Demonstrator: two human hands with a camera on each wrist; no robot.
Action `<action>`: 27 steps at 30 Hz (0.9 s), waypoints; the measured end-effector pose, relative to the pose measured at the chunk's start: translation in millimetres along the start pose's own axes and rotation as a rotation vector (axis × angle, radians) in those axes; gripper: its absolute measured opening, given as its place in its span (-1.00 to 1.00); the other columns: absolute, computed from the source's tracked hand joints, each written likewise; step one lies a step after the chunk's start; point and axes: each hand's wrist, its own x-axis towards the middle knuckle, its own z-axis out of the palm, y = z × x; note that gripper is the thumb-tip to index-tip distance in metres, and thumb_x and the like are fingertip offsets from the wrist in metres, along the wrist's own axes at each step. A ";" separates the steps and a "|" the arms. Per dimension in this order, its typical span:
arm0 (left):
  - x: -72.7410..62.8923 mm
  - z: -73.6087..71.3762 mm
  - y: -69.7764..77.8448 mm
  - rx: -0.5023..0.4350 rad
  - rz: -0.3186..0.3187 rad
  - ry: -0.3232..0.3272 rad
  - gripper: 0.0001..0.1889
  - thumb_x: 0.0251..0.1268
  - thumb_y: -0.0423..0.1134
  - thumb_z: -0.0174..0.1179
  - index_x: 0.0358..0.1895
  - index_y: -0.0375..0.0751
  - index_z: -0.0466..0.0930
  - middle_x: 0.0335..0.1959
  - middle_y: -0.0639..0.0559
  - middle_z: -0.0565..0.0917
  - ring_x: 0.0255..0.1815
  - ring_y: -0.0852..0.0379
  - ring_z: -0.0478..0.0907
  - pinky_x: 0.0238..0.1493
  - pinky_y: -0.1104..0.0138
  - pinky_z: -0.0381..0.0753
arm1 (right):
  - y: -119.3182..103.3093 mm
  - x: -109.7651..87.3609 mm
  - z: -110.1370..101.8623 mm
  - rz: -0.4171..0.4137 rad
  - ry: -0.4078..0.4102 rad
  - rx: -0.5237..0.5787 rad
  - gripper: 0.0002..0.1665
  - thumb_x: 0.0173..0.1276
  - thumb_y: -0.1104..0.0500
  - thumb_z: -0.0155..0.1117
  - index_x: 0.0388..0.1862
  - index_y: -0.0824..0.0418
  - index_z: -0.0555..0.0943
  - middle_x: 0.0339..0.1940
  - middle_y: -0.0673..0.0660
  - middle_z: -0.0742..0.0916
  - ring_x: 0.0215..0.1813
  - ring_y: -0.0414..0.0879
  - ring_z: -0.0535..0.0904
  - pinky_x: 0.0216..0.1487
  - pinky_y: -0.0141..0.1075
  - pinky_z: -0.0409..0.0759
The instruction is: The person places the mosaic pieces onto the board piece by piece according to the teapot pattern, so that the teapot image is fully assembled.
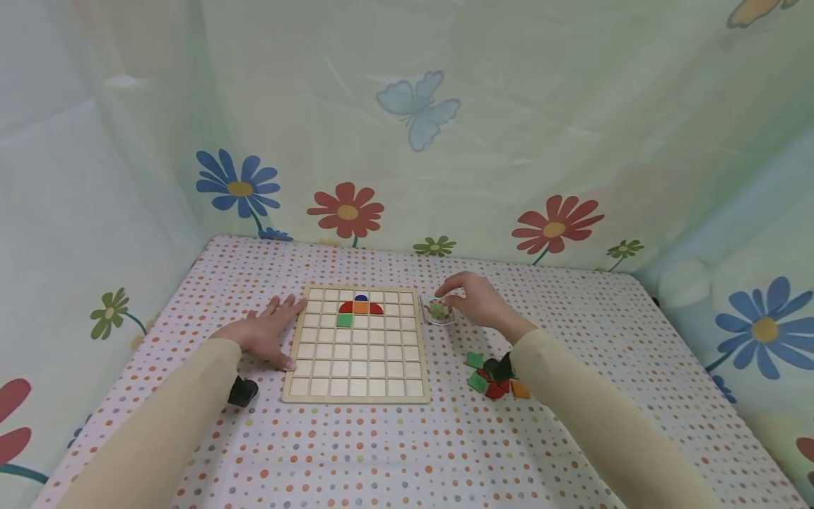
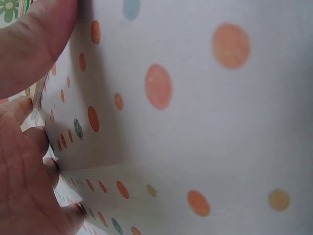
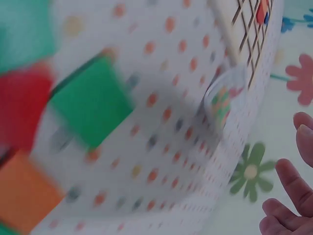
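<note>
A wooden grid board (image 1: 356, 399) lies on the dotted table. In its upper rows sit a blue rounded piece (image 1: 361, 298), an orange square (image 1: 360, 307), red curved pieces (image 1: 376, 309) on either side of it and a green square (image 1: 344, 321). My left hand (image 1: 262, 332) rests with fingers spread along the board's left edge, thumb near the lower side. Over a small clear-edged card (image 1: 437, 309) with a coloured pattern, right of the board, hovers my right hand (image 1: 481, 300). Its fingers look loose and apart from the card in the right wrist view.
Several loose tiles lie under my right forearm, among them a green square (image 3: 93, 102), a red piece (image 3: 24, 103) and an orange square (image 3: 29, 193). A flowered curtain (image 1: 445, 177) hangs behind the table. Dark wrist cameras (image 1: 243, 391) sit below both sleeves.
</note>
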 end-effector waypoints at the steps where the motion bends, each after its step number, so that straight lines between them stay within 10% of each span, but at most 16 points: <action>1: 0.1 -0.3 0.0 0.003 0.001 0.001 0.24 0.08 -0.11 0.55 0.68 -0.19 -0.20 0.69 -0.35 -0.30 0.68 -0.42 -0.44 0.55 -0.41 -0.33 | 7.1 -3.7 -3.7 0.012 0.007 -0.007 -0.72 0.56 0.29 0.15 0.10 0.24 0.72 0.41 0.32 0.57 0.52 0.29 0.37 0.41 0.21 0.46; 10: -0.4 -3.6 -0.3 -0.001 -0.017 -0.007 0.24 0.09 -0.13 0.54 0.69 -0.16 -0.22 0.69 -0.34 -0.31 0.67 -0.41 -0.47 0.55 -0.40 -0.36 | 62.0 -40.2 -26.4 0.133 0.070 -0.043 -0.72 0.55 0.27 0.16 0.10 0.25 0.72 0.39 0.38 0.56 0.48 0.36 0.34 0.43 0.34 0.35; 15: -1.4 -5.1 -0.9 -0.002 -0.016 -0.008 0.25 0.08 -0.12 0.55 0.69 -0.16 -0.23 0.69 -0.35 -0.32 0.67 -0.42 -0.48 0.54 -0.42 -0.36 | 81.9 -57.3 -30.4 0.168 0.071 -0.019 -0.72 0.54 0.24 0.18 0.11 0.26 0.71 0.41 0.43 0.53 0.25 0.35 0.50 0.15 0.23 0.61; 27: -1.9 -2.9 1.3 -0.017 0.004 -0.019 0.25 0.08 -0.14 0.55 0.68 -0.20 -0.22 0.68 -0.38 -0.31 0.67 -0.44 -0.47 0.54 -0.43 -0.37 | 71.3 -72.2 11.9 0.070 0.003 0.008 -0.84 0.42 0.25 0.32 -0.10 0.18 0.78 0.26 0.35 0.65 0.33 0.34 0.50 0.32 0.29 0.49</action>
